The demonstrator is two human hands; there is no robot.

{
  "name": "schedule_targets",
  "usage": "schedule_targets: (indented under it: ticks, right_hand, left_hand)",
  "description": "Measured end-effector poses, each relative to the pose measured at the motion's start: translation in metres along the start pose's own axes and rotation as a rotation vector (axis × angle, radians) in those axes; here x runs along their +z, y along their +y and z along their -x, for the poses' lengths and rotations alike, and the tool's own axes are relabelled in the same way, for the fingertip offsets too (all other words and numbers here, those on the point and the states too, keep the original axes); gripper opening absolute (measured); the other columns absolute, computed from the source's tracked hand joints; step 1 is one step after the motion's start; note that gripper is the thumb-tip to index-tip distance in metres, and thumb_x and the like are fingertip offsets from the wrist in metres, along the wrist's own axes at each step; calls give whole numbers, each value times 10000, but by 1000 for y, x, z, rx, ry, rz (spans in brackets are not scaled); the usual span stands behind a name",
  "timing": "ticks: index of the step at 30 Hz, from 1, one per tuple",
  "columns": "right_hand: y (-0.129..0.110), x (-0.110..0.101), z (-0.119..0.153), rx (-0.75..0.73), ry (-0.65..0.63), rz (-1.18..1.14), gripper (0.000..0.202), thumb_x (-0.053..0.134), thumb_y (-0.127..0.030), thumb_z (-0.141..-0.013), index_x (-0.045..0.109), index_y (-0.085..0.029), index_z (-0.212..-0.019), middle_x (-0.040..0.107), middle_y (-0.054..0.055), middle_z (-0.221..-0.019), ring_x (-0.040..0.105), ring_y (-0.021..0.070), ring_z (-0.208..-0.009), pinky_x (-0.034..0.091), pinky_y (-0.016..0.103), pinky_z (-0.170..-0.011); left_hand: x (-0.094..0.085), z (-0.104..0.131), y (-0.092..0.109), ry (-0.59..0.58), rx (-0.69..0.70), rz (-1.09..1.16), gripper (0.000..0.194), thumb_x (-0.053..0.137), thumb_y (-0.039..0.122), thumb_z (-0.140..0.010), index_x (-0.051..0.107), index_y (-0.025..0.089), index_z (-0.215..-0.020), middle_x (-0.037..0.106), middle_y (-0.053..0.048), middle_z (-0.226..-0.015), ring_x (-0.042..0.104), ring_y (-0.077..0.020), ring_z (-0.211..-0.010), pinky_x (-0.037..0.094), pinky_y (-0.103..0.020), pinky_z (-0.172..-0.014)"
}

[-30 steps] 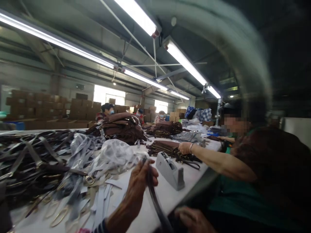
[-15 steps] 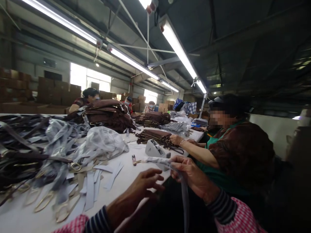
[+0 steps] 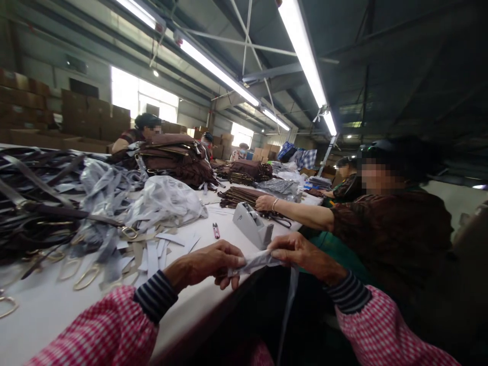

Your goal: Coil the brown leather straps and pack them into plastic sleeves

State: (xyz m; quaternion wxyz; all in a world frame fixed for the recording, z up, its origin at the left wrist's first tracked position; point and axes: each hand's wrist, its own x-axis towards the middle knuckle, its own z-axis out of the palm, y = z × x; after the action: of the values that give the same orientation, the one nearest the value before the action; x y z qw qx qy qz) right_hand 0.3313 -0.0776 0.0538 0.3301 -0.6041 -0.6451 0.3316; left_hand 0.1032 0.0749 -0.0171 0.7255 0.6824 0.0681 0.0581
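Left hand (image 3: 208,262) has been closed from open; one end of the plastic-covered strip (image 3: 259,260) is now pinched in it. Farther along, strip is gripped by right hand (image 3: 307,256), tail hanging. Held at table (image 3: 186,300) edge, near grey tape dispenser (image 3: 248,223).

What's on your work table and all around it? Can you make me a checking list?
Surface: white table, partly covered.
Job's things: a pale, plastic-looking strip, one end dangling.
Clutter: dark straps, crumpled clear plastic, paper strips, small snips, grey tape dispenser.
Hands: left hand and right hand both hold the strip in their fingers.
Cables: nothing seen on the table.
Surroundings: co-worker on the right, stacked boxes, ceiling lights.
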Motion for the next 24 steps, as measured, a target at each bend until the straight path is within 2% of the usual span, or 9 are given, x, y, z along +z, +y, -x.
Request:
schedule_targets:
  ticks: [4, 12, 18, 20, 23, 24]
  right_hand:
    - [-3, -4, -5, -21, 24, 27, 245, 717, -356, -838, 766, -124, -899, 594, 4, -709, 477, 115, -649, 357, 246, -612]
    - [14, -9, -8, -39, 84, -42, 216, 732, -331, -794, 758, -120, -834, 599, 2, -678, 474, 117, -634, 351, 247, -599]
    - [13, -14, -2, -60, 101, -22, 201, 731, -326, -782, 759, -129, -813, 594, 3, -670, 477, 124, -633, 358, 252, -597]
    - [10, -15, 0, -87, 106, -12, 199, 719, -326, -799, 764, -135, -829, 600, 7, -687, 482, 127, -643, 361, 255, -603]
    - [4, -10, -2, -120, 121, -16, 191, 717, -324, -809, 767, -141, -827, 596, 5, -683, 474, 127, -647, 353, 256, -604]
    - [2, -8, -4, -125, 119, -22, 190, 721, -326, -807, 767, -141, -822, 593, 3, -673, 469, 127, -643, 348, 256, -600]
  left_hand:
    - [-2, -1, -6, -46, -19, 7, 253, 728, 364, -860, 725, 111, -872, 755, -81, -755, 565, -72, -479, 362, -166, -459]
    - [1, 2, -9, -96, -9, -56, 251, 728, 326, -832, 747, 135, -994, 788, -100, -945, 695, -137, -662, 446, -188, -562]
    - [-10, 9, -4, -130, -168, -207, 293, 654, 419, -890, 774, 151, -895, 776, -91, -717, 702, -185, -592, 493, -242, -585]
    - [-10, 14, 3, -112, -157, -251, 272, 681, 419, -870, 791, 172, -896, 795, -97, -807, 727, -204, -680, 496, -246, -603]
    - [-2, 19, 16, -71, -72, -262, 289, 689, 435, -873, 787, 206, -1019, 795, -104, -1027, 733, -240, -909, 513, -253, -679]
    - [2, 19, 18, -69, -41, -240, 309, 678, 446, -885, 777, 204, -1049, 789, -108, -1047, 728, -242, -923, 514, -257, -690]
